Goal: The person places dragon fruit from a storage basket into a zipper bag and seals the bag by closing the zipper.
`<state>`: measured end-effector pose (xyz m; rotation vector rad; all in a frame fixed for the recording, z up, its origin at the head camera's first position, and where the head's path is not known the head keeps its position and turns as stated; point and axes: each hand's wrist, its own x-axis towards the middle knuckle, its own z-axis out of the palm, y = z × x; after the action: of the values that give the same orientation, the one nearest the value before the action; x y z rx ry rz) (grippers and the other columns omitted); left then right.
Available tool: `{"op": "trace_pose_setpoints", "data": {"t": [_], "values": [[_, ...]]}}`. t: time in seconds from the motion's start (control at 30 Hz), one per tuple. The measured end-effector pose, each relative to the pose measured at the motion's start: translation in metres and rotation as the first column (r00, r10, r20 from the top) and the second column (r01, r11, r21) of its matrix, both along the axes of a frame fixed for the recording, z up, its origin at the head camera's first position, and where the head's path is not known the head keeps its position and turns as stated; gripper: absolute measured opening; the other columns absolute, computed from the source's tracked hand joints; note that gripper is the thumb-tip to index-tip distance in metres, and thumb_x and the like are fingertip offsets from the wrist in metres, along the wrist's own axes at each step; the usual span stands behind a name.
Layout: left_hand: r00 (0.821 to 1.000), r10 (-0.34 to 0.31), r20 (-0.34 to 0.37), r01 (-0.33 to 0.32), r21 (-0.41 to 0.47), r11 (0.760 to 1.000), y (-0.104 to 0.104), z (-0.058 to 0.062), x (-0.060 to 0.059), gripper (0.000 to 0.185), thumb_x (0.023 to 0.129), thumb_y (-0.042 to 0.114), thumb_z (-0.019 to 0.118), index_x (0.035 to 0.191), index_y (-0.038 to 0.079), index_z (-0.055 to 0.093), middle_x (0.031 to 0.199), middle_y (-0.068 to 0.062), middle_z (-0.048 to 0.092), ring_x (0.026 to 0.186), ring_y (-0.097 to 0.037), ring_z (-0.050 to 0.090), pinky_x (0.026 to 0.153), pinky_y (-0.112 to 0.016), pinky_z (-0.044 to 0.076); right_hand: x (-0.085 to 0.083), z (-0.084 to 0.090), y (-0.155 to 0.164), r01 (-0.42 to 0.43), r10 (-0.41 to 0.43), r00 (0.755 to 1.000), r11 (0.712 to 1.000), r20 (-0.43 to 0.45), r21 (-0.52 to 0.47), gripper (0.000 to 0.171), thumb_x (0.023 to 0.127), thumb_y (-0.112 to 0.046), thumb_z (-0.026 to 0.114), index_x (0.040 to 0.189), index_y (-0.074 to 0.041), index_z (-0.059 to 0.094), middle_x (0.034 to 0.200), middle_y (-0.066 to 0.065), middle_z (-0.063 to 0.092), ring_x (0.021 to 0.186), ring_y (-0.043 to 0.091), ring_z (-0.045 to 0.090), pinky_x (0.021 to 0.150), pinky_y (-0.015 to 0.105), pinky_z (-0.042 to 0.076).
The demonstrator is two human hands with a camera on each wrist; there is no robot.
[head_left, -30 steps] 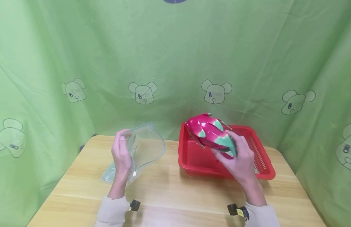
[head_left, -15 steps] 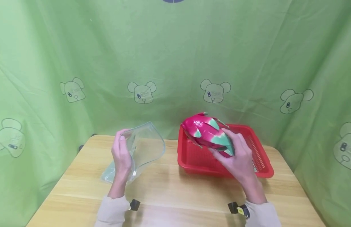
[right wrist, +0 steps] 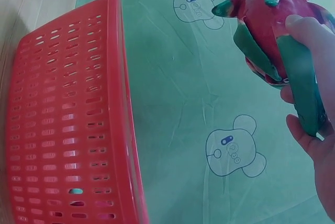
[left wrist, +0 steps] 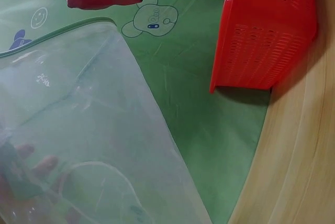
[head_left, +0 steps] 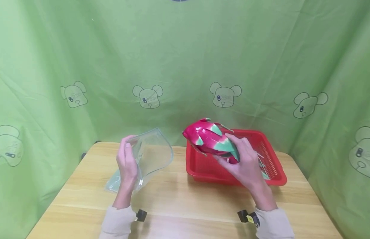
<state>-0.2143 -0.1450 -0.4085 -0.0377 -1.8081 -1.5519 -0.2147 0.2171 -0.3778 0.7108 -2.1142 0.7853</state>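
Note:
My left hand (head_left: 127,162) grips one side of a clear zip bag (head_left: 155,151), whose mouth gapes toward the right in the head view. Through the bag's film (left wrist: 104,114) some fingertips show in the left wrist view. My right hand (head_left: 247,166) holds a pink dragon fruit (head_left: 203,134) with green-tipped scales by its leafy end. The fruit is raised above the left part of a red basket (head_left: 200,174), its rounded tip pointing left toward the bag. In the right wrist view the thumb lies along the fruit (right wrist: 267,25) and fingers curl beneath it.
The basket stands at the back right of the wooden table (head_left: 185,205); thin white and green pieces (head_left: 264,169) lie in its right part. A green curtain (head_left: 185,59) with bear prints hangs close behind and at both sides.
My right hand has carried the dragon fruit left, closer to the bag. The left hand and bag have barely moved. More of the pieces inside the basket now show.

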Motion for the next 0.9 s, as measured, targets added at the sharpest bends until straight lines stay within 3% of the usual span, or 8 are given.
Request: {"op": "trace_pose_setpoints", "data": {"t": [0.3, 0.57, 0.9], "values": [[1.0, -0.002, -0.005, 0.002, 0.0, 1.0, 0.0, 0.001, 0.001, 0.039, 0.109, 0.021, 0.032, 0.126, 0.003, 0.063, 0.121, -0.009, 0.068, 0.118, -0.02, 0.06, 0.106, -0.044, 0.041, -0.002, 0.002, -0.006, -0.047, 0.048, 0.999, 0.998, -0.025, 0.036, 0.086, 0.067, -0.02, 0.096, 0.143, -0.007, 0.057, 0.109, 0.011, 0.062, 0.098, 0.017, 0.054, 0.071, 0.016, 0.054], [1.0, 0.01, -0.004, -0.01, -0.014, 1.0, 0.001, 0.002, 0.002, 0.039, 0.109, 0.02, 0.032, 0.125, 0.002, 0.063, 0.122, -0.009, 0.068, 0.118, -0.02, 0.06, 0.106, -0.045, 0.042, -0.001, 0.003, -0.015, -0.077, 0.078, 0.997, 0.996, -0.016, 0.054, 0.087, 0.067, -0.021, 0.098, 0.143, -0.008, 0.056, 0.113, 0.009, 0.063, 0.1, 0.016, 0.054, 0.075, 0.019, 0.057], [1.0, 0.011, 0.003, -0.011, -0.012, 1.0, 0.001, 0.002, 0.003, 0.039, 0.108, 0.02, 0.032, 0.125, 0.002, 0.063, 0.122, -0.011, 0.068, 0.118, -0.021, 0.06, 0.104, -0.042, 0.042, 0.0, 0.007, -0.024, -0.084, 0.086, 0.996, 0.993, -0.023, 0.084, 0.085, 0.07, -0.025, 0.096, 0.143, -0.007, 0.056, 0.115, 0.008, 0.066, 0.101, 0.018, 0.055, 0.073, 0.036, 0.061]]}}
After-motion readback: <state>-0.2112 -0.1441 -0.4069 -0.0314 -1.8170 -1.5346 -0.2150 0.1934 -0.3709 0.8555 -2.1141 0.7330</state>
